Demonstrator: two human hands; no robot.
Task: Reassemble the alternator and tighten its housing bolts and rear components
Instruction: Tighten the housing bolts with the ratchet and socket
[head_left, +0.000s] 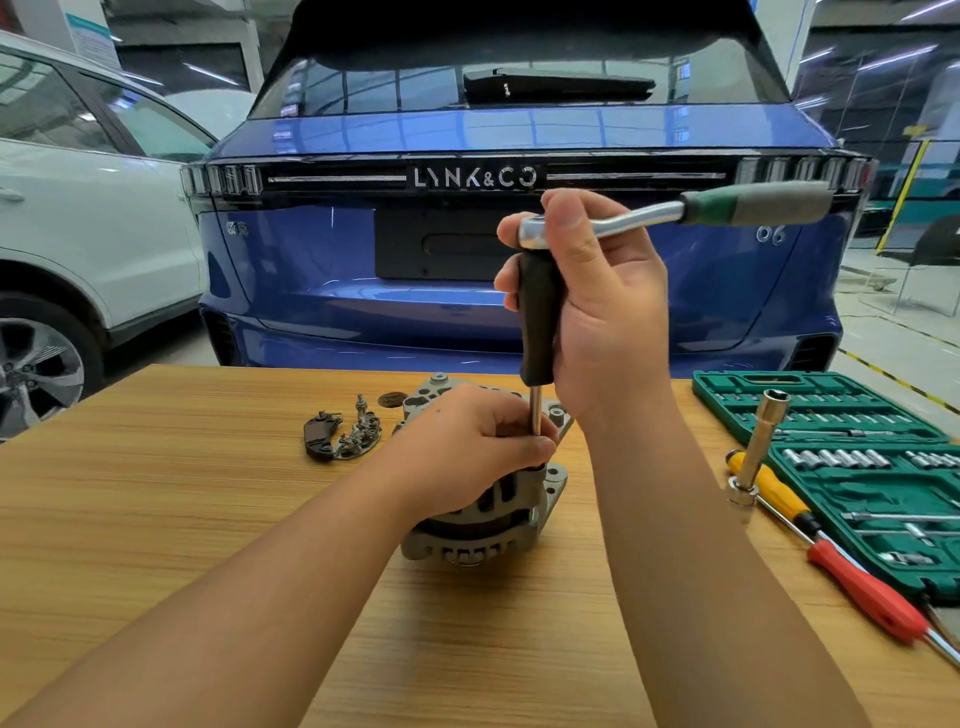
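The left hand (467, 447) lies nearest, its fingers curled over the top of the alternator (483, 519) and pinching the bare steel shaft of an extension bar (537, 332) just above the housing. The alternator stands on the wooden table (156, 519), near its middle, its grey slotted housing showing below the hand. Above, the right hand (597, 301) grips the black sleeve of that upright bar, thumb pressed on the head of a ratchet wrench (675, 210) whose green and grey handle points right. Behind the alternator lies a grey end cover (441, 389), partly hidden, and to its left a rectifier plate (343, 434). At the right sit an open green socket set case (857, 467), a long socket (758, 441) standing tilted, and yellow-handled (774, 486) and red-handled (867, 592) screwdrivers. A blue car (363, 260) stands beyond the table.
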